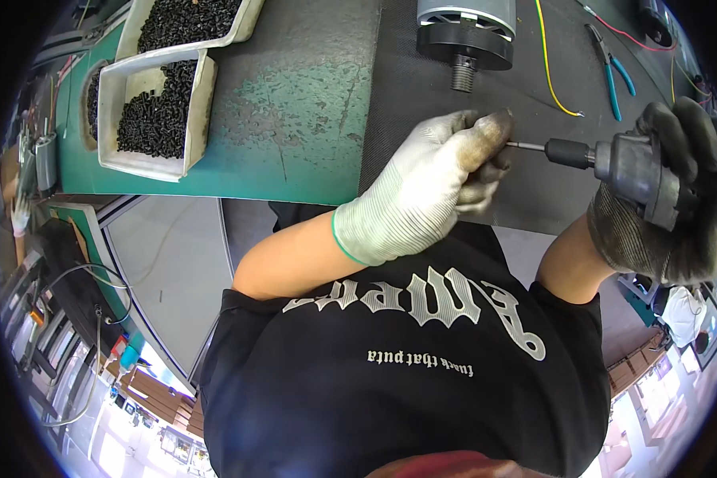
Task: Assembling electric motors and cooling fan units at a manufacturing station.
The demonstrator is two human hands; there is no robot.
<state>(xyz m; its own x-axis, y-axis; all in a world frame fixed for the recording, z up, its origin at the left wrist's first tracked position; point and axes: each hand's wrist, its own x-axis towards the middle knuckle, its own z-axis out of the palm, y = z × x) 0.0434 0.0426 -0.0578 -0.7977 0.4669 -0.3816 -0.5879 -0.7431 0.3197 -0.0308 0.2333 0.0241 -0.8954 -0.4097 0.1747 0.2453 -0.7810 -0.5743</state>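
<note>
Head view, thin rod [526, 146] partly hidden, motor [467, 17] cropped

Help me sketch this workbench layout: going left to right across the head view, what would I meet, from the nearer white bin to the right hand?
Nearer white bin of small black parts → white-gloved left hand → yellow-green wire → dark-gloved right hand.

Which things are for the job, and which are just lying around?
Seem for the job:
screwdriver in the right hand, left hand at its tip
motor, probably
little black parts in white tubs

Seem just lying around:
pliers
yellow-green wire
red wire
</note>
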